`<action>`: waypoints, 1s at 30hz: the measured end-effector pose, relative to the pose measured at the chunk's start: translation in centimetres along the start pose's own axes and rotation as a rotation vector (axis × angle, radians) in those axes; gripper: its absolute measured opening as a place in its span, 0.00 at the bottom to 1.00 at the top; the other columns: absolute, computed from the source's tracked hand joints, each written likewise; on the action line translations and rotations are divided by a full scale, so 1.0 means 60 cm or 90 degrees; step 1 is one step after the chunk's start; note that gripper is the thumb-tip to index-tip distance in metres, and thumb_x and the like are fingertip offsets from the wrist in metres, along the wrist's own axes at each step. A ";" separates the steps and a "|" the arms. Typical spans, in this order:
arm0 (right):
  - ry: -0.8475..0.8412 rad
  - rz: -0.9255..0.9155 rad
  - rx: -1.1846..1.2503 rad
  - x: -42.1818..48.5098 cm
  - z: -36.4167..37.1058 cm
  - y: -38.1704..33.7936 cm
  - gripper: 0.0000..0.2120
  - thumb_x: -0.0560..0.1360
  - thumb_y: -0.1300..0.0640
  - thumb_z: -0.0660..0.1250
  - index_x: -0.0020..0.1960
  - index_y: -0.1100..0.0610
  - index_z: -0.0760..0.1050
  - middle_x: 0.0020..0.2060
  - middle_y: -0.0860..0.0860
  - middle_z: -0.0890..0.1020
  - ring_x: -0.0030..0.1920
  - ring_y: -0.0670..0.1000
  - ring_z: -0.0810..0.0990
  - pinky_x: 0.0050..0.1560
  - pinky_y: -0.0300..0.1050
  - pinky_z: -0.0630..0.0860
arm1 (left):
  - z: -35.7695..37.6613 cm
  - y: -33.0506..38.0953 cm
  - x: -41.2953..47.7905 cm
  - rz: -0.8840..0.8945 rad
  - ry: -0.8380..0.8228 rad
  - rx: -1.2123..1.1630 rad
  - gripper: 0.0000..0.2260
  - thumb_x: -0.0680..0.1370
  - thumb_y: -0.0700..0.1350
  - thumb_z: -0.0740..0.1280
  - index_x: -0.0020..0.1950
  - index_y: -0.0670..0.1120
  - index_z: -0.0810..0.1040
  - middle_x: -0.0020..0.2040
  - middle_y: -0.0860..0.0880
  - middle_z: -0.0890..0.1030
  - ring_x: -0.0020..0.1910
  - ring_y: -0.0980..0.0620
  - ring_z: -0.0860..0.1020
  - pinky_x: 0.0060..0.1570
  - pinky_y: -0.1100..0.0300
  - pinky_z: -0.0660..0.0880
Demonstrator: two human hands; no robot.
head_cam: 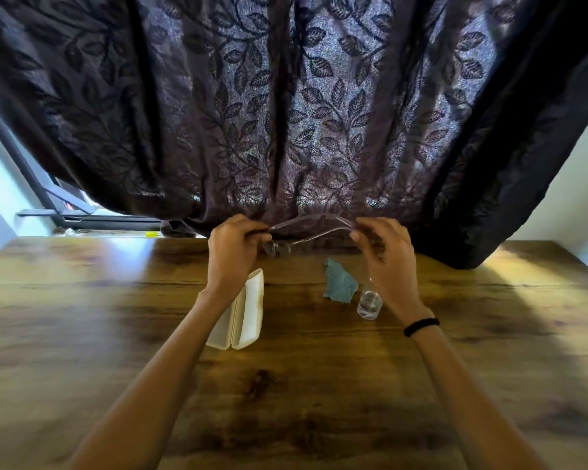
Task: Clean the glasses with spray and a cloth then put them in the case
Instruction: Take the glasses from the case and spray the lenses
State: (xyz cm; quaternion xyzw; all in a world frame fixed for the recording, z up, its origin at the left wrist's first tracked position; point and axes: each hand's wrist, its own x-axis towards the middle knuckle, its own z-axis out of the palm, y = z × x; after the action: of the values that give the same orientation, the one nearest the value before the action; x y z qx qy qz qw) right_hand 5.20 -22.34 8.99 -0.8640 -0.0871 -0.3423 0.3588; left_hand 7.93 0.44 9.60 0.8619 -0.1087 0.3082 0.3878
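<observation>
I hold the glasses (306,228) up over the far side of the table, their thin clear arms stretched between both hands and a lens hanging below my left fingers. My left hand (233,247) pinches the frame end near the lens. My right hand (382,247) grips the tips of the arms. Beneath my left wrist lies the white case (248,310), open on the wooden table (292,385). The blue-grey cloth (340,281) lies crumpled to the right of the case. A small clear spray bottle (370,301) stands beside the cloth, partly behind my right wrist.
A dark leaf-patterned curtain (286,113) hangs right behind the table's far edge and drapes onto its right back corner. A dark metal frame (65,205) shows at the left below the curtain. A black band sits on my right wrist.
</observation>
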 end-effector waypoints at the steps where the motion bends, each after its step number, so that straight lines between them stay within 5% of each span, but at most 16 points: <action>1: 0.004 0.025 0.006 -0.007 -0.001 0.007 0.15 0.74 0.51 0.65 0.58 0.57 0.75 0.53 0.54 0.77 0.54 0.54 0.74 0.53 0.52 0.76 | 0.001 -0.004 -0.003 -0.025 0.013 -0.020 0.07 0.69 0.37 0.72 0.46 0.40 0.83 0.40 0.50 0.80 0.34 0.62 0.74 0.40 0.77 0.67; 8: -0.039 0.175 0.061 -0.084 0.012 0.051 0.34 0.71 0.49 0.67 0.72 0.54 0.56 0.61 0.54 0.68 0.56 0.47 0.69 0.56 0.45 0.71 | 0.022 -0.026 -0.028 -0.175 0.095 -0.189 0.09 0.69 0.35 0.72 0.48 0.41 0.82 0.42 0.49 0.80 0.37 0.71 0.76 0.42 0.77 0.70; 14: -0.092 0.170 0.125 -0.116 0.029 0.058 0.37 0.75 0.49 0.60 0.69 0.32 0.38 0.61 0.53 0.71 0.53 0.51 0.76 0.49 0.52 0.78 | 0.035 -0.025 -0.043 -0.249 0.133 -0.319 0.11 0.70 0.34 0.70 0.49 0.45 0.80 0.44 0.48 0.82 0.39 0.67 0.79 0.46 0.70 0.76; 17: -0.106 0.118 0.136 -0.106 0.031 0.043 0.37 0.77 0.53 0.60 0.69 0.31 0.38 0.58 0.54 0.71 0.44 0.50 0.75 0.41 0.53 0.80 | 0.041 -0.027 -0.043 -0.231 0.156 -0.294 0.10 0.70 0.35 0.70 0.48 0.46 0.80 0.43 0.48 0.82 0.39 0.67 0.79 0.47 0.70 0.76; 20: -0.133 0.055 0.126 -0.089 0.032 0.013 0.37 0.75 0.54 0.62 0.69 0.32 0.41 0.52 0.52 0.72 0.33 0.44 0.73 0.31 0.43 0.76 | 0.048 -0.025 -0.041 -0.212 0.185 -0.287 0.09 0.70 0.33 0.70 0.48 0.43 0.81 0.43 0.48 0.82 0.39 0.69 0.78 0.45 0.74 0.73; 23: -0.204 0.019 0.118 -0.069 0.033 -0.024 0.34 0.69 0.45 0.57 0.70 0.33 0.44 0.50 0.53 0.76 0.32 0.45 0.74 0.31 0.36 0.74 | 0.053 -0.019 -0.041 -0.198 0.191 -0.296 0.10 0.69 0.33 0.70 0.48 0.45 0.81 0.42 0.49 0.81 0.39 0.68 0.78 0.44 0.74 0.73; 26: -0.236 -0.016 0.095 -0.055 0.036 -0.050 0.34 0.67 0.45 0.57 0.70 0.33 0.47 0.48 0.51 0.78 0.34 0.45 0.76 0.36 0.47 0.79 | 0.057 -0.016 -0.041 -0.186 0.191 -0.304 0.11 0.69 0.32 0.70 0.48 0.44 0.80 0.43 0.48 0.82 0.40 0.65 0.79 0.45 0.72 0.74; 30: -0.238 -0.006 0.092 -0.047 0.045 -0.068 0.35 0.65 0.45 0.57 0.72 0.41 0.52 0.46 0.49 0.78 0.31 0.38 0.69 0.38 0.49 0.77 | 0.059 -0.017 -0.041 -0.167 0.198 -0.266 0.11 0.69 0.35 0.71 0.48 0.46 0.81 0.43 0.47 0.81 0.46 0.47 0.80 0.50 0.57 0.76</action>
State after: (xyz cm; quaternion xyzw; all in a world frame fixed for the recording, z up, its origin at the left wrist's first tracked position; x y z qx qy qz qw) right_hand 2.92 -17.30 8.05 -0.8841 -0.1806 -0.1706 0.3957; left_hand 8.03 -1.63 5.69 0.7123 0.0034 0.3550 0.6055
